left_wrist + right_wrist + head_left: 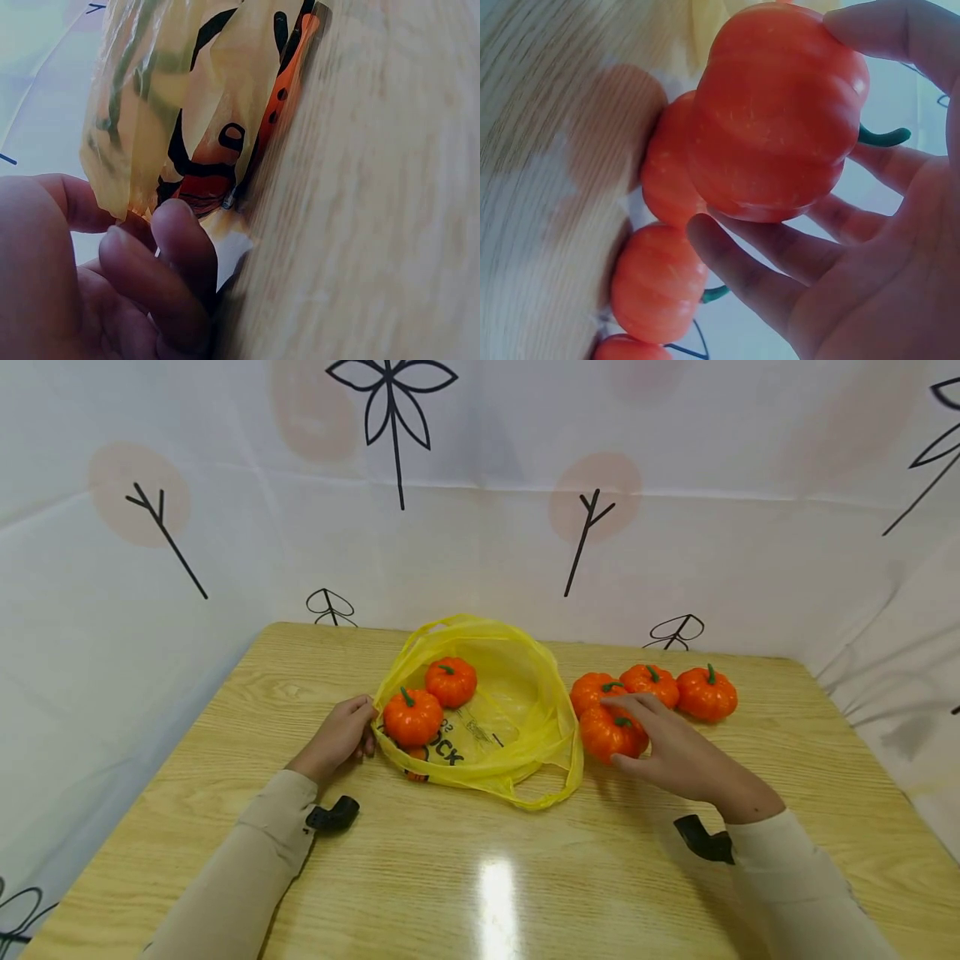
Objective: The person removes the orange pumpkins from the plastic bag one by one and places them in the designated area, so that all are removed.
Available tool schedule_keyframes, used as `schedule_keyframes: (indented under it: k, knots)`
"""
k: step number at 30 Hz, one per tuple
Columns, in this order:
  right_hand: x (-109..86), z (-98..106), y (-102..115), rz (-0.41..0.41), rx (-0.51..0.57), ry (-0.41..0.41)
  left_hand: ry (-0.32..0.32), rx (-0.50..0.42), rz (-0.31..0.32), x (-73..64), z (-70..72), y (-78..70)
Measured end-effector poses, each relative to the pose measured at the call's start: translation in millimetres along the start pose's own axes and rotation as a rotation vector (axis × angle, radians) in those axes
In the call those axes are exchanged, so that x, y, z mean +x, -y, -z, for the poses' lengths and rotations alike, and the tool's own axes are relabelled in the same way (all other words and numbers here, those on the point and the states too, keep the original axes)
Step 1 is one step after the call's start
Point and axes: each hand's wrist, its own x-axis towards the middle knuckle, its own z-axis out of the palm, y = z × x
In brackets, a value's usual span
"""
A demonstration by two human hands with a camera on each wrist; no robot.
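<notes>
A yellow plastic bag (551, 727) lies with its mouth wide toward the head camera, and two small orange pumpkins with green stems, one left (412, 718) and one behind it (451, 682), sit inside. My left hand (341, 739) pinches the bag's left edge; the left wrist view shows thumb and fingers at the gathered plastic (112, 187). To the right of the bag, my right hand (678, 756) holds another pumpkin (780, 120) between thumb and fingers. That pumpkin is raised over the table, its shadow falling on the wood in the right wrist view.
Three more pumpkins, left (588, 689), middle (652, 683) and right (707, 695), stand in a row at the back right of the wooden table (420, 877). Behind the table hangs a white cloth (480, 552) with plant drawings. A bag handle loop (551, 797) lies toward the front.
</notes>
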Motion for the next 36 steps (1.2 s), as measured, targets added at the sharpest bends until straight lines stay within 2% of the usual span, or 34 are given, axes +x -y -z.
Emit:
schedule_keyframes:
  k: [18,22,25,29,36]
  knots:
    - [2.3,-3.9,-6.0,-0.009,-0.016,0.007,-0.009,0.010,0.019,-1.7,-1.1,-3.4]
    - [2.8,-4.4,-8.0,-0.009,-0.014,0.010,-0.015,0.004,0.008,9.5,0.6,14.1]
    - [3.7,-5.5,-10.9,-0.023,-0.007,0.013,-0.016,0.007,0.007,12.7,1.2,18.2]
    - [4.5,-5.6,-14.2,-0.056,-0.010,0.021,-0.008,0.012,0.015,7.4,0.6,8.8]
    - [4.9,-5.2,-19.0,-0.092,-0.019,0.034,-0.027,0.009,0.010,20.1,2.0,30.4]
